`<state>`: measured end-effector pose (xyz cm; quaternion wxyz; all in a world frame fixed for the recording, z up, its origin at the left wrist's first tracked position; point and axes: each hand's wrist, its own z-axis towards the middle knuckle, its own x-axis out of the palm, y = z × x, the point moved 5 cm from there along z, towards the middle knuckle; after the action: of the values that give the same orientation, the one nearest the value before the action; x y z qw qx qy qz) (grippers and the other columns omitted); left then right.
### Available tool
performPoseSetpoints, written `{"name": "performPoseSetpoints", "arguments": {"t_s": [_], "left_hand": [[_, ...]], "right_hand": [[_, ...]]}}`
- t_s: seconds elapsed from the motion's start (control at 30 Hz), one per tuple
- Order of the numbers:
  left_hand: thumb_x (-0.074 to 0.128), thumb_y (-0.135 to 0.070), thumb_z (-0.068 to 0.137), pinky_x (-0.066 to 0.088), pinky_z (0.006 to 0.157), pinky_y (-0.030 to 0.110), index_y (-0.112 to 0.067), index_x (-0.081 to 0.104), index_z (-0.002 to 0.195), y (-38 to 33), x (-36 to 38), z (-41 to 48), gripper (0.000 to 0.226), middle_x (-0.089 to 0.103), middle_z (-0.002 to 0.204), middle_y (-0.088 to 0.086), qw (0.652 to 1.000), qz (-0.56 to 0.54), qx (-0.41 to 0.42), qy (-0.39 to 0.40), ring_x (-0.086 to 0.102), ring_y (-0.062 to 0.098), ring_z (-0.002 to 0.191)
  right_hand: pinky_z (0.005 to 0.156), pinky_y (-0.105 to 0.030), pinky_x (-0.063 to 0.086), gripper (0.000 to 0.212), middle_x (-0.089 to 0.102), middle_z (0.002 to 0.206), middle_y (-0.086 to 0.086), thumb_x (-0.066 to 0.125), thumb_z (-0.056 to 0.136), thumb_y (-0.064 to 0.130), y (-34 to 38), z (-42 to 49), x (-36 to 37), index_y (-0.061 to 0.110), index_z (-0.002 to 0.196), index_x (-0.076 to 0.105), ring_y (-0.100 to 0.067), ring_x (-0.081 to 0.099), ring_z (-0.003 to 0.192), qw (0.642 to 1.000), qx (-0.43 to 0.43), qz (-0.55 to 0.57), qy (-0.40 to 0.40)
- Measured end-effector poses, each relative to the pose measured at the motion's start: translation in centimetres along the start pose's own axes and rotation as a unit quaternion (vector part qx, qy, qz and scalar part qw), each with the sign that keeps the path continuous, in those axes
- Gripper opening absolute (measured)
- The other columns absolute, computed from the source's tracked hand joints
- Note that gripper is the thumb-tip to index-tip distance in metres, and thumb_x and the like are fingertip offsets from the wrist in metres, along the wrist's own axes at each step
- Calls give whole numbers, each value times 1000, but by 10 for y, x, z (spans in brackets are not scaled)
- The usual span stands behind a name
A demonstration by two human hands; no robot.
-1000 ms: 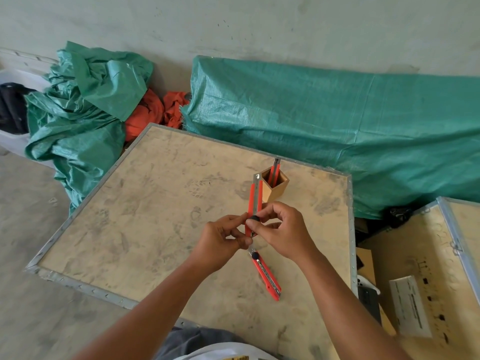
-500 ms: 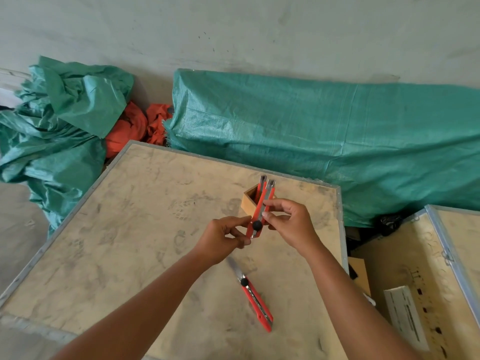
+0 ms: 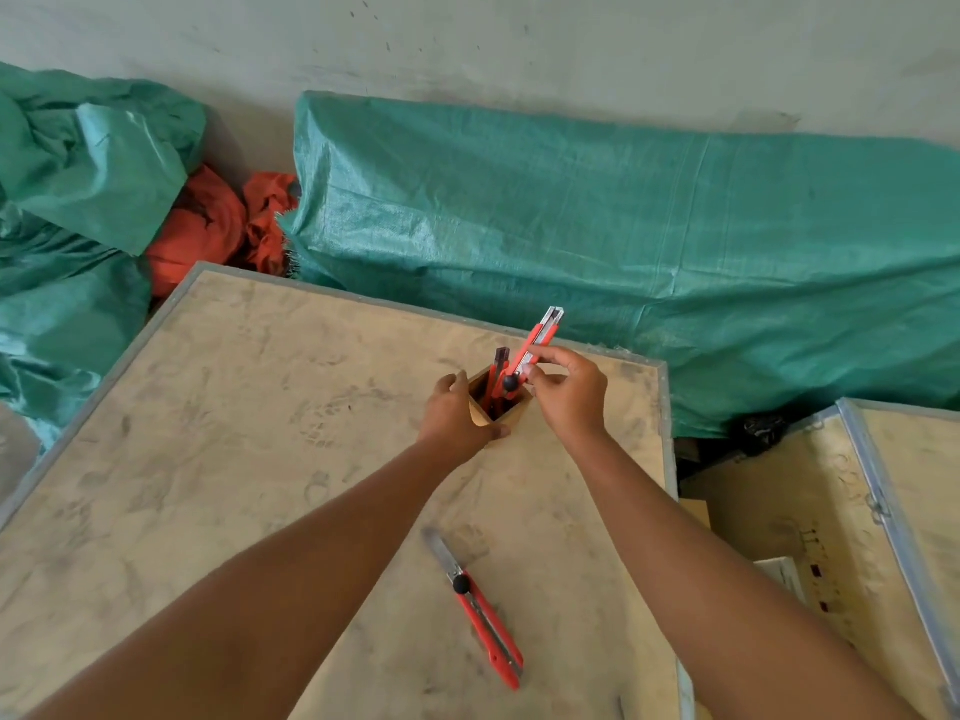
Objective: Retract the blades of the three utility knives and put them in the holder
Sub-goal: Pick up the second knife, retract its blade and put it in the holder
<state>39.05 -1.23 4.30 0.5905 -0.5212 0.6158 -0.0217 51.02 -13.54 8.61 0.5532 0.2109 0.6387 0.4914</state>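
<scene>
A small wooden holder (image 3: 514, 415) stands near the far right of the plywood board (image 3: 249, 449). One red utility knife (image 3: 500, 374) stands inside it. My right hand (image 3: 569, 397) grips a second red knife (image 3: 537, 343), blade retracted, tilted with its lower end in the holder's mouth. My left hand (image 3: 452, 420) clasps the holder's left side. A third red knife (image 3: 483, 615) lies on the board nearer to me, its blade extended.
Green tarpaulin (image 3: 623, 241) covers bulky things behind the board, with orange cloth (image 3: 218, 226) at the left. A second metal-edged wooden crate (image 3: 831, 511) sits to the right, across a narrow gap.
Both hands moved forward from mid-board to the holder. The right hand carried the retracted knife into the holder's mouth. The left hand let go of the knife and took hold of the holder.
</scene>
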Motion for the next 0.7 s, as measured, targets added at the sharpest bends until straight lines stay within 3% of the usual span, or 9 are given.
{"name": "performPoseSetpoints", "arguments": {"t_s": [0.23, 0.53, 0.63, 0.7], "left_hand": [[84, -41, 71, 40, 110, 41, -8, 34, 149, 5, 17, 15, 98, 45, 147, 13, 1000, -9, 7, -17, 43, 31, 134], [83, -39, 72, 39, 111, 42, -8, 29, 151, 10, 21, 11, 101, 42, 151, 12, 1000, -23, -6, -10, 42, 30, 137], [82, -39, 74, 38, 113, 42, -8, 27, 151, 9, 21, 9, 99, 40, 153, 11, 1000, -15, -7, -7, 41, 30, 138], [81, -37, 76, 37, 113, 41, -8, 27, 151, 9, 20, 10, 97, 38, 154, 10, 1000, -13, -10, -6, 39, 29, 140]], "right_hand": [[83, -34, 63, 25, 81, 104, -3, 77, 86, 2, -23, 4, 19, 17, 106, 81, -17, 76, 84, 997, -20, -69, 17], [94, -32, 58, 32, 79, 112, -6, 74, 88, 1, -36, -8, 27, 14, 117, 78, -19, 76, 93, 993, -1, -91, 76], [91, -24, 51, 38, 77, 120, -6, 75, 90, 6, -37, -8, 29, 15, 127, 73, -20, 73, 99, 987, 26, -108, 119], [93, -27, 52, 41, 74, 126, -6, 75, 90, 11, -36, -6, 31, 16, 131, 70, -23, 72, 105, 980, 35, -127, 148]]}}
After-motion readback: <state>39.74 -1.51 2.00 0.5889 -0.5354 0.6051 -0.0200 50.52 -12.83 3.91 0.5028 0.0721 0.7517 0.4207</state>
